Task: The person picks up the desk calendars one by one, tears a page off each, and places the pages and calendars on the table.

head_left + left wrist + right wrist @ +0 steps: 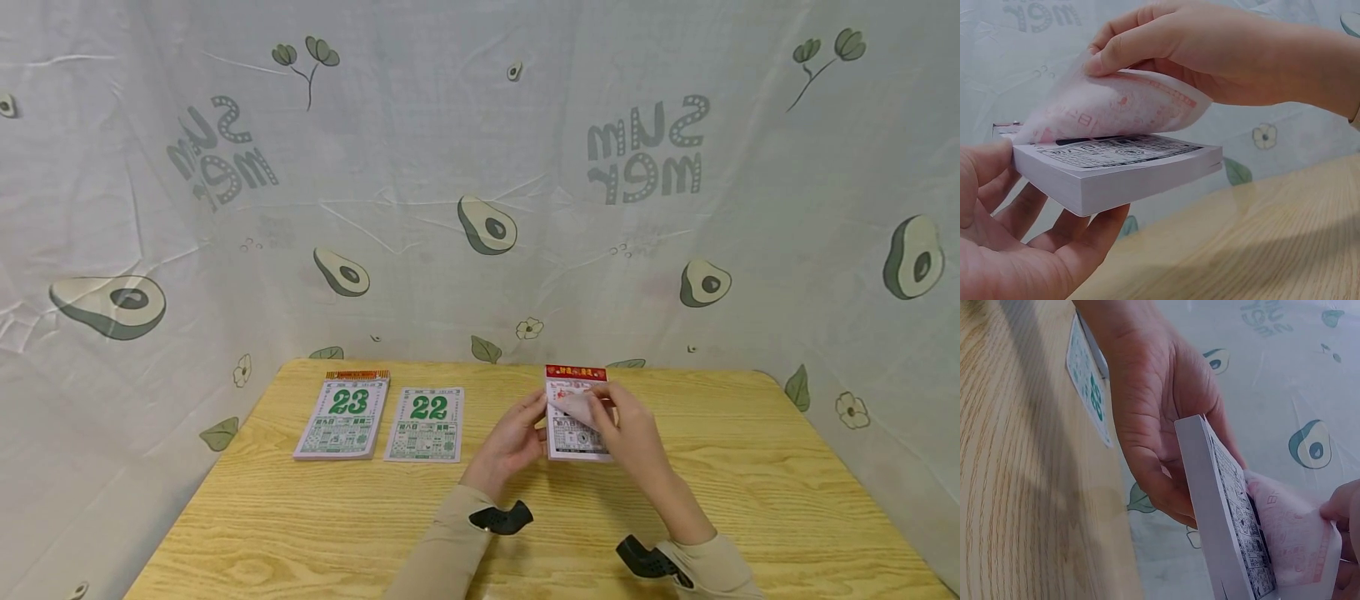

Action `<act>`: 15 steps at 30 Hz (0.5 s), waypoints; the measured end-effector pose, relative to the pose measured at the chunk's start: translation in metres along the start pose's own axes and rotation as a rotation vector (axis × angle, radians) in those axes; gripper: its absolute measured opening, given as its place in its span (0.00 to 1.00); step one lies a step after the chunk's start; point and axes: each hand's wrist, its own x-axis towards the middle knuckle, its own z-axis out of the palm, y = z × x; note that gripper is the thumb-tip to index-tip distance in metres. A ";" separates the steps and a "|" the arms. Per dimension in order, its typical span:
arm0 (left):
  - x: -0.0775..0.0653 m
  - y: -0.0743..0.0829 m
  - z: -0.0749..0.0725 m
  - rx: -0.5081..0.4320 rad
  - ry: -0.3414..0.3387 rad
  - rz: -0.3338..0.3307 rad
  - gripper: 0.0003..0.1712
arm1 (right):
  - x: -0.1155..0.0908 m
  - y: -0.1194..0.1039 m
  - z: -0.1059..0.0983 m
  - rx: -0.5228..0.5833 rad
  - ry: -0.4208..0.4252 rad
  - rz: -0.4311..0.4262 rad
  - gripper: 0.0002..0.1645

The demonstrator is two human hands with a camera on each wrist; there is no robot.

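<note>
A thick tear-off calendar (572,442) with a red header is held up at the right of the middle in the head view. My left hand (516,446) grips its left side, with the thumb at the edge by the header and the fingers underneath, as the left wrist view shows. Between thumb and fingers my right hand (632,429) pinches the top sheet (1125,106). That thin sheet, with red print showing through, curls up and back toward the header. Under it lies a page in black print (1129,150).
To the left on the wooden table (315,525) lie a second calendar pad (341,421) showing a green 23 and a loose sheet (424,425) showing a green 22. A pale curtain with avocado prints (420,308) hangs behind the table.
</note>
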 end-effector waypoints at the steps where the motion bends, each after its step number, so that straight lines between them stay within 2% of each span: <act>1: 0.000 0.000 0.000 -0.001 -0.002 0.000 0.25 | 0.000 0.000 -0.001 0.004 0.002 0.008 0.05; 8: 0.001 -0.002 0.000 0.011 -0.001 0.001 0.24 | 0.002 0.003 -0.006 0.031 0.043 0.039 0.06; 15: 0.001 -0.003 0.000 0.022 0.022 -0.004 0.24 | 0.005 0.007 -0.013 0.037 0.121 -0.007 0.06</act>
